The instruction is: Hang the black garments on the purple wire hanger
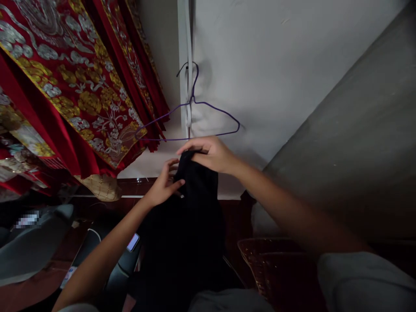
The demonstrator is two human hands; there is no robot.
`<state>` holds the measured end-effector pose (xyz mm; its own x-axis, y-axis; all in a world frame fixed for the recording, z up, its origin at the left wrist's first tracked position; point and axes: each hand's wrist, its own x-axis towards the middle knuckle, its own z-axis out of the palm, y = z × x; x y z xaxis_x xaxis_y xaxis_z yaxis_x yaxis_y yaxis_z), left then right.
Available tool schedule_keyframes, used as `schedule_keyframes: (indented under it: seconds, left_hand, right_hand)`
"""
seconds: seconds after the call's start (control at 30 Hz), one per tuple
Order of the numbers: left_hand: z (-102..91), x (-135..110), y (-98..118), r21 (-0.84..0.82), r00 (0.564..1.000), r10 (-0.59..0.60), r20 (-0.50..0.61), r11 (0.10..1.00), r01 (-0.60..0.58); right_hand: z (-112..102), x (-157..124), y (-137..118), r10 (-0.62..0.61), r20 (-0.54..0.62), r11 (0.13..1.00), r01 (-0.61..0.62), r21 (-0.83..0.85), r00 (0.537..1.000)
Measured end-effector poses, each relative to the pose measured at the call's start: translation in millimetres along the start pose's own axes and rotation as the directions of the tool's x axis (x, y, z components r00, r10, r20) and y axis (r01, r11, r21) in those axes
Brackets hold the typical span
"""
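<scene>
A dark cloth garment [198, 190] hangs down from my two hands; its exact kind is lost in the dark. My right hand [209, 151] pinches its top edge between thumb and fingers. At the garment's left side, my left hand [167, 184] has its thumb and fingers closed around the cloth. Just above my hands, a thin purple wire hanger [216, 108] is hooked on a white strip [190, 34] on the wall, with no cloth on it.
Red drapery [81, 86] with gold and silver embroidery fills the upper left. A lit phone [132, 242] lies low at the left, near a grey seat-like shape [39, 242]. Dark red cushions [286, 268] are at the lower right, beside the grey wall [351, 143].
</scene>
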<state>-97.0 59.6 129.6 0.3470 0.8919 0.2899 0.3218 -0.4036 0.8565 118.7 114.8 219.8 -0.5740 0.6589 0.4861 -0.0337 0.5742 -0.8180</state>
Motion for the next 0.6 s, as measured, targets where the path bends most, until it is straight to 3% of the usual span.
schedule_keyframes:
  seconds: [0.07, 0.1, 0.17, 0.23, 0.3, 0.37, 0.43, 0.5, 0.6]
  left_hand:
    - [2.4, 10, -2, 0.088, 0.999, 0.054, 0.0, 0.995, -0.053]
    - [2.2, 12, -5, 0.155, 0.998, 0.061, 0.032, 0.986, -0.065]
    - [-0.8, 11, -13, 0.303, 0.995, 0.024, 0.098, 0.952, -0.053]
    - [-6.8, 5, -21, 0.419, 0.995, -0.046, 0.094, 0.908, 0.002]
    - [-14.5, -4, -27, 0.489, 0.992, -0.115, 0.048, 0.869, 0.077]
    - [-22.4, -11, -28, 0.532, 0.989, -0.148, 0.024, 0.839, 0.113]
    - [-29.4, -18, -27, 0.574, 0.988, -0.151, 0.039, 0.813, 0.102]
    - [-35.3, -24, -24, 0.615, 0.988, -0.137, 0.064, 0.786, 0.069]
    - [-44.7, -34, -21, 0.707, 0.986, -0.147, 0.075, 0.705, 0.051]
  right_hand:
    - [0, 0, -1, -0.002, 0.056, 0.999, 0.004, -0.039, 0.998]
    - [-5, 1, 1, -0.01, 0.024, 0.996, 0.012, -0.083, 1.0]
    - [-20, 7, 12, -0.043, -0.159, 0.988, 0.018, -0.153, 0.986]
    - [-36, 16, 33, -0.022, -0.403, 0.994, -0.024, -0.109, 0.915]
    - [-44, 25, 60, 0.145, -0.549, 0.989, -0.131, 0.065, 0.823]
    - [-41, 32, 88, 0.335, -0.554, 0.941, -0.243, 0.234, 0.762]
    - [-33, 36, 112, 0.426, -0.522, 0.903, -0.317, 0.288, 0.739]
    - [-27, 37, 128, 0.433, -0.53, 0.9, -0.377, 0.217, 0.729]
    - [-33, 27, 137, 0.36, -0.583, 0.881, -0.47, -0.045, 0.729]
